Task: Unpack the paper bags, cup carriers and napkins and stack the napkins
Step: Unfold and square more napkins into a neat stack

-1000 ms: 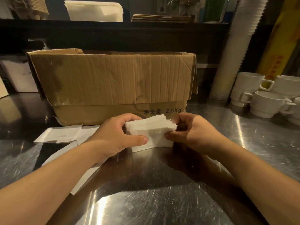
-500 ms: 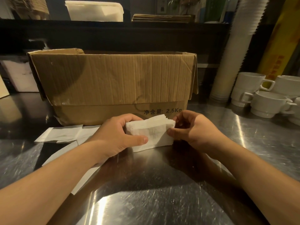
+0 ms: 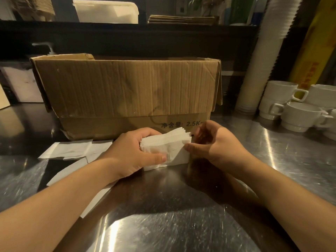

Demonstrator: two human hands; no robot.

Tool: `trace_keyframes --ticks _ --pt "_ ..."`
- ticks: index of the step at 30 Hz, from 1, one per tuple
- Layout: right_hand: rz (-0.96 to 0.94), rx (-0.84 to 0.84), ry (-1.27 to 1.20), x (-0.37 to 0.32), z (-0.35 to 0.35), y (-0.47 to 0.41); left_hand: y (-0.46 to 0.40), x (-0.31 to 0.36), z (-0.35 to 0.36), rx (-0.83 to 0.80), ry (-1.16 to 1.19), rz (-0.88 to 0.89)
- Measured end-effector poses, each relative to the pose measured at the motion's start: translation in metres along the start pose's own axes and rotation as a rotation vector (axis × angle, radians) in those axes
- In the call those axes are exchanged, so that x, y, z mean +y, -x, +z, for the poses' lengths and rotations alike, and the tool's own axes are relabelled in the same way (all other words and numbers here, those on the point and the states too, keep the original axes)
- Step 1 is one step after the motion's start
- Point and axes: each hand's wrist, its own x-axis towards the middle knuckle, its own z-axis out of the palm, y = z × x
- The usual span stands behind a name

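Head view: one stack of white napkins [image 3: 168, 150] stands on edge on the steel counter [image 3: 181, 224], just in front of one open cardboard box [image 3: 127, 91]. The left hand [image 3: 131, 153] grips the stack's left end, fingers curled behind it and thumb lying across its front face. The right hand [image 3: 216, 144] pinches the stack's right edge, thumb tip on the front corner and curled fingers behind the fanned top edges. Both forearms reach in from the bottom corners. On the counter to the left of the left hand lie flat white paper sheets [image 3: 71, 150], overlapping; their exact number cannot be told. At the right stand four white ceramic cups [image 3: 301, 115] that can be counted, two stacked on two, with more cut off by the frame edge. Beside them rises one tall column of white paper cups [image 3: 261, 57]. On the shelf behind sits one white plastic tub [image 3: 107, 12] and one pile of flat brown cardboard [image 3: 181, 20].
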Motion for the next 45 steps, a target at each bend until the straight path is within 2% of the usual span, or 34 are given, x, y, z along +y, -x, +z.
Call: trace_keyframes --ticks 9,12,15,27,31,41,45 --pt "-0.008 -0.089 0.051 -0.0002 -0.0005 0.0034 0.002 0.0029 -0.0008 -0.047 0.018 -0.003" --pt "-0.014 -0.124 0.047 -0.0007 0.0001 0.0033 0.0012 0.0008 -0.0028 -0.075 0.102 -0.011" --pt "0.0 -0.16 0.005 0.0 -0.0007 0.003 -0.0007 0.0017 -0.003 -0.044 0.22 -0.045" --pt "0.012 -0.191 -0.034 0.0029 -0.0011 0.0023 -0.0057 0.0047 -0.0037 -0.011 0.168 -0.166" --pt "0.007 -0.198 -0.043 0.0044 -0.0013 0.0011 -0.0075 0.0052 -0.0042 0.05 0.176 -0.186" --pt "0.06 -0.141 -0.034 0.0073 0.0003 -0.0028 -0.0052 0.0078 -0.0027 0.022 0.158 -0.173" --pt "0.05 -0.143 0.028 0.0058 0.0007 -0.0018 -0.002 0.0088 -0.0034 -0.052 0.193 -0.083"
